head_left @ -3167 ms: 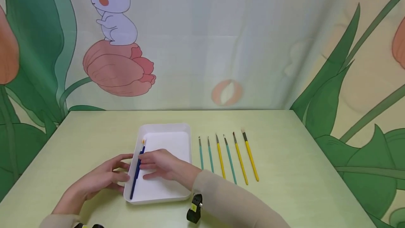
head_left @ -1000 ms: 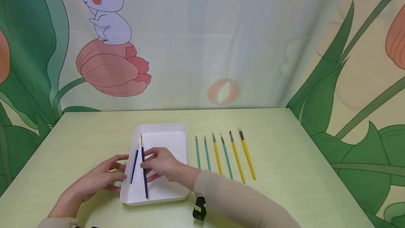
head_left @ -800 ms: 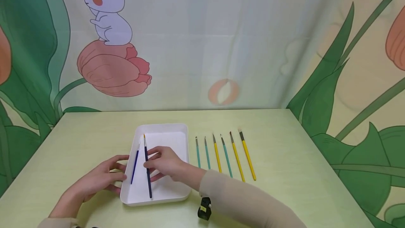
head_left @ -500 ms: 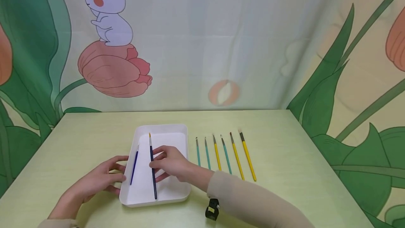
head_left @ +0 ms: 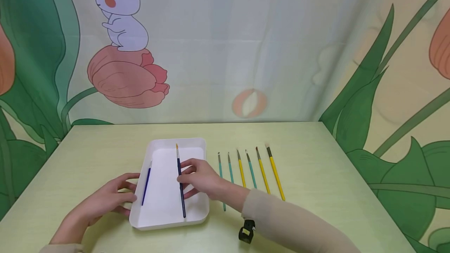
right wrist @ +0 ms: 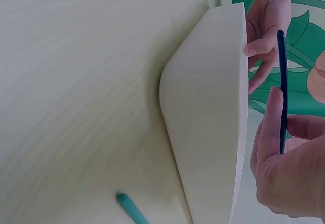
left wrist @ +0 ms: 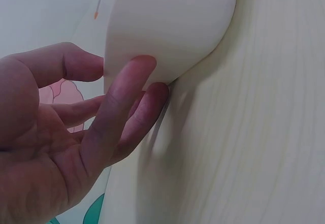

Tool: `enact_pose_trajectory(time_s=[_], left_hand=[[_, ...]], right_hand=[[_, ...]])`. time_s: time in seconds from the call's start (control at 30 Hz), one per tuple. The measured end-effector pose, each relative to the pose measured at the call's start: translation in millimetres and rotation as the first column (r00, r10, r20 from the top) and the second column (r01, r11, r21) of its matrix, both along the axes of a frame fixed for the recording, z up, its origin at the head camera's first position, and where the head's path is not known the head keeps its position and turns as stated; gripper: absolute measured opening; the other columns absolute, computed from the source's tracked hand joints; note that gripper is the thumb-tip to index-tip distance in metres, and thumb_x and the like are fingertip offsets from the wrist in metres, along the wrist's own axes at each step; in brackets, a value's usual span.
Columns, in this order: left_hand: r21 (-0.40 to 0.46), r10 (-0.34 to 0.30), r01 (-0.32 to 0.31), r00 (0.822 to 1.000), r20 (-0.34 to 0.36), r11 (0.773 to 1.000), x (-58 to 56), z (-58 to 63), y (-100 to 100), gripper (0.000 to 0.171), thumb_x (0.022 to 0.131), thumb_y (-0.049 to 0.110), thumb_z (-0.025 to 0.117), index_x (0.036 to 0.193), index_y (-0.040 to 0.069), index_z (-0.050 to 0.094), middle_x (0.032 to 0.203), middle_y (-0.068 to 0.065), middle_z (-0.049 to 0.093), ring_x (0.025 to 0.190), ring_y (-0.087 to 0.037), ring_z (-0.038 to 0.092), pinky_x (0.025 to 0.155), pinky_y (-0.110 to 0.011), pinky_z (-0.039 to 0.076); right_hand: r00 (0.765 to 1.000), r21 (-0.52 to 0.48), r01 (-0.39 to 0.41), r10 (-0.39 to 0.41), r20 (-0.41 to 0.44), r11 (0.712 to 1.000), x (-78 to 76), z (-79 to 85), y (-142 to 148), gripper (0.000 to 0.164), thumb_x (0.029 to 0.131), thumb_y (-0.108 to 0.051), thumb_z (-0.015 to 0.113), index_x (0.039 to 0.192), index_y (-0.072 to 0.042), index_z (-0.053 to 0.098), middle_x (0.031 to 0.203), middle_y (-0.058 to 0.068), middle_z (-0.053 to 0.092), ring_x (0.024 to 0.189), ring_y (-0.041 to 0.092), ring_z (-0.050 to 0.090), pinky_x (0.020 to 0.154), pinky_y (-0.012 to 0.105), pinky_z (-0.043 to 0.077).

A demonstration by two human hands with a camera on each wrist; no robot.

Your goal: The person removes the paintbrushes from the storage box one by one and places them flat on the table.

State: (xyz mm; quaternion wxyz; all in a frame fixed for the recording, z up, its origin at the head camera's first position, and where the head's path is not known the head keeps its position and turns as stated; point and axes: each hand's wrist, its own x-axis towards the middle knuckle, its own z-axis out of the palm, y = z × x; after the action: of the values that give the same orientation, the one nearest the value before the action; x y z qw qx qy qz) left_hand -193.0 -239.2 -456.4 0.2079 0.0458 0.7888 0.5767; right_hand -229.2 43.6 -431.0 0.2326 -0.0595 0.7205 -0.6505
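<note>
A slim dark-blue paintbrush (head_left: 180,182) with an orange tip is pinched between the thumb and fingers of my right hand (head_left: 200,177), held over the right part of a white tray (head_left: 161,223). In the right wrist view its dark handle (right wrist: 283,92) rises above the tray's rim. A thinner blue paintbrush (head_left: 146,186) with a pale tip lies inside along the tray's left wall. My left hand (head_left: 100,202) is at the tray's left side. In the left wrist view its thumb and fingertips touch the outer wall (left wrist: 172,26), fingers loosely bent.
To the right of the tray several paintbrushes lie in a row, teal-handled (head_left: 230,167) and yellow-handled (head_left: 275,173) ones. My right forearm covers some of their lower ends. A printed curtain (head_left: 211,50) hangs behind the pale table (head_left: 334,206).
My right hand first lifted the dark-blue paintbrush from beside the thinner one, then carried it rightward across the tray. The tray has shifted slightly left; my left hand stays beside it.
</note>
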Motion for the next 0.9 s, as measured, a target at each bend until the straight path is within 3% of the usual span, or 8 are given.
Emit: enact_pose_trajectory(time_s=[0.3,0.9], left_hand=[[-0.003,0.003,-0.003,1.0,0.006,1.0,0.3,2.8,-3,0.072,0.094,0.002,0.064,0.155,-0.004,0.027,0.13,-0.028,0.048,0.099,-0.033,0.063,0.074,-0.047,0.061],[-0.025,0.025,-0.025,1.0,0.014,0.999,-0.1,0.8,-9,0.073,0.094,0.001,0.063,0.156,-0.003,0.026,0.13,-0.029,0.049,0.098,-0.033,0.064,0.073,-0.047,0.061]], right_hand=[[1.0,0.011,0.005,-0.005,-0.02,1.0,-0.6,7.8,16,0.04,0.095,-0.003,0.069,0.133,-0.001,0.057,0.105,0.01,0.063,0.081,0.023,0.069,0.061,0.039,0.063],[0.996,0.026,0.074,-0.072,-0.043,0.997,-9.8,0.6,48,0.043,0.096,-0.005,0.069,0.136,0.0,0.056,0.109,0.014,0.062,0.086,0.025,0.069,0.062,0.039,0.063]])
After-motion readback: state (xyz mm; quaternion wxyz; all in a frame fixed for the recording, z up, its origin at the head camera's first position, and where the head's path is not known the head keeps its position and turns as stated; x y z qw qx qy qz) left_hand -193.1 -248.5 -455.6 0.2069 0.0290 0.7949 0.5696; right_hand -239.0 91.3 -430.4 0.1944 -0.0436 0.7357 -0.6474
